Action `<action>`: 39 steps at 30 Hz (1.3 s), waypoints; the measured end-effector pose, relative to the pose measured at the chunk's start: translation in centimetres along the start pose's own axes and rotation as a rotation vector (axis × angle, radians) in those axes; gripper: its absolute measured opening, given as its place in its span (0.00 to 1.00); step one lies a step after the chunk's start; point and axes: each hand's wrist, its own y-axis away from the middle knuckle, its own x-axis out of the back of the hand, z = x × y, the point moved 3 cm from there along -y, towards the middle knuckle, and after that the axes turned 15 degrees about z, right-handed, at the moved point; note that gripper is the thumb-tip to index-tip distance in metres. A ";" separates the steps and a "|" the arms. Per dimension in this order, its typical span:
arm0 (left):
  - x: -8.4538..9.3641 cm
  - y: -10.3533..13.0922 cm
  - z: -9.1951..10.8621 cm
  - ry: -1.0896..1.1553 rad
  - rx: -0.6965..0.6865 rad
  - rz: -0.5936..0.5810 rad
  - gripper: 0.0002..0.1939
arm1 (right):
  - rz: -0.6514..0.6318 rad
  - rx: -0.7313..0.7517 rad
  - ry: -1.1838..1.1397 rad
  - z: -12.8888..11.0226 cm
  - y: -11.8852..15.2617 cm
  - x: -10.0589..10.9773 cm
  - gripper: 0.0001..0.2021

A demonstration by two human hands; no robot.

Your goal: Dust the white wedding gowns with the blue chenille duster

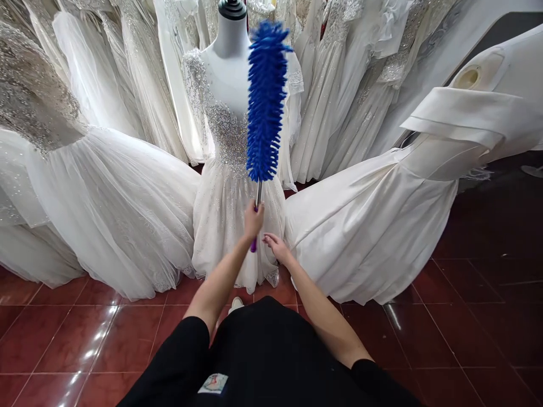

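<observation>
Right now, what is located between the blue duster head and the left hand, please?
In the head view, a short stretch of the silver shaft lies between the blue duster head and the left hand; the middle gown shows behind.

You appear in a black top (275,350), its cloth dark and matte, cut with short sleeves that end near the elbows. Your left sleeve (169,362) and right sleeve (377,381) match it in colour, leaving both forearms bare. A small, four-sided white patch (213,384) marks the left of your front, bearing a reddish motif with greenish touches, its detail too small to read. Your left grip (253,221) and right grip (276,246) are bare. One pale shoe (236,304) peeks out beyond the black cloth.
</observation>
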 end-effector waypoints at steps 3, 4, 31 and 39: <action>5.0 -6.0 3.3 -0.402 -0.221 0.049 0.16 | 0.003 -0.059 -0.131 -2.4 -1.3 -0.6 0.17; 7.0 -8.1 4.5 -0.492 -0.250 0.057 0.17 | -0.005 -0.059 -0.160 -3.2 -1.7 -0.6 0.16; 24.2 -17.7 10.2 -1.334 -0.395 0.128 0.36 | 0.021 -0.260 -0.959 -24.5 -16.7 -29.1 0.11; 27.4 -18.2 8.3 -1.340 -0.375 0.154 0.39 | -0.044 -0.274 -0.964 -24.3 -15.4 -32.2 0.12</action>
